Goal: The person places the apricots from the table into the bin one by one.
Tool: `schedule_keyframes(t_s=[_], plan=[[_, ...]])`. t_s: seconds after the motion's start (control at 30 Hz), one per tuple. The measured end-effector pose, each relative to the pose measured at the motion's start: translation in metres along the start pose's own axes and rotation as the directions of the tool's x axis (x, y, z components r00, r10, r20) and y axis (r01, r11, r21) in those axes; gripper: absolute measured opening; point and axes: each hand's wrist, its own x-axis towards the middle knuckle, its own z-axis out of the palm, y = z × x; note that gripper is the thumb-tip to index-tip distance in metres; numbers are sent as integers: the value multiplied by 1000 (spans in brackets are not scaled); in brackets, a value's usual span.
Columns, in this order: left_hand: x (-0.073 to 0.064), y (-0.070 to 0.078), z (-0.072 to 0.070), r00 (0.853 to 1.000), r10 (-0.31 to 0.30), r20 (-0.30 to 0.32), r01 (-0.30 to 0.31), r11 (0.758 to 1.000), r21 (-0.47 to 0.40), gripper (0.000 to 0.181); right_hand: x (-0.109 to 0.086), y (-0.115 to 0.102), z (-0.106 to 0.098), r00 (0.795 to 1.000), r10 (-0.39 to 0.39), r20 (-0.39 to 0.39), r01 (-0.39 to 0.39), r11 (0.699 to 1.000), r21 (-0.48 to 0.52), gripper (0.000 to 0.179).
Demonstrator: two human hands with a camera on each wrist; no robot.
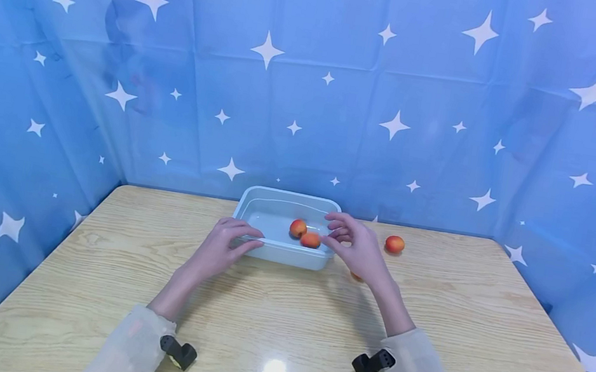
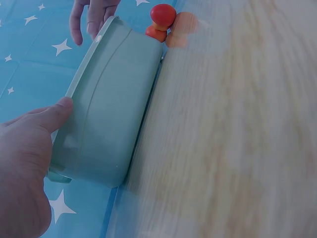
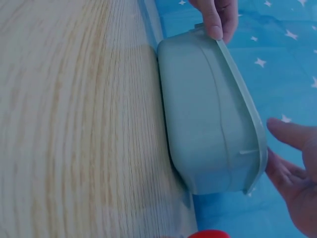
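Note:
A pale blue-green plastic basin (image 1: 287, 255) sits at the far side of the table. Two red-orange fruits, like apricots (image 1: 298, 228), lie inside it toward the right. My left hand (image 1: 225, 241) pinches the rim at the front left corner, its thumb (image 2: 62, 110) on the outer side. Over the right end of the basin, my right hand (image 1: 355, 245) has its fingers spread apart with nothing between them. To the right of the basin another apricot-like fruit (image 1: 395, 245) rests on the table. One more, partly hidden by my right wrist, shows as an orange edge (image 1: 356, 277).
The light wooden table (image 1: 278, 318) ends just behind the basin. Beyond that edge hangs a blue curtain (image 1: 288, 94) with white stars, which also closes in both sides. Black wrist cameras (image 1: 372, 364) sit on both sleeves.

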Motion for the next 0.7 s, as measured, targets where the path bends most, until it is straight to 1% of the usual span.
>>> schedule_keyframes(t_s=[0.1, 0.43, 0.7], plan=[[0, 0, 0, 1000, -7, 5, 7, 1000, 0, 13, 0, 1, 0, 1000, -5, 6, 5, 1000, 1, 41], [0, 1, -1, 1000, -16, 16, 16, 1000, -1, 13, 1, 3, -4, 1000, 14, 19, -14, 1000, 13, 37], [0, 2, -1, 1000, -18, 12, 18, 1000, 0, 13, 1, 4, -12, 999, 51, 9, -51, 999, 13, 35]])
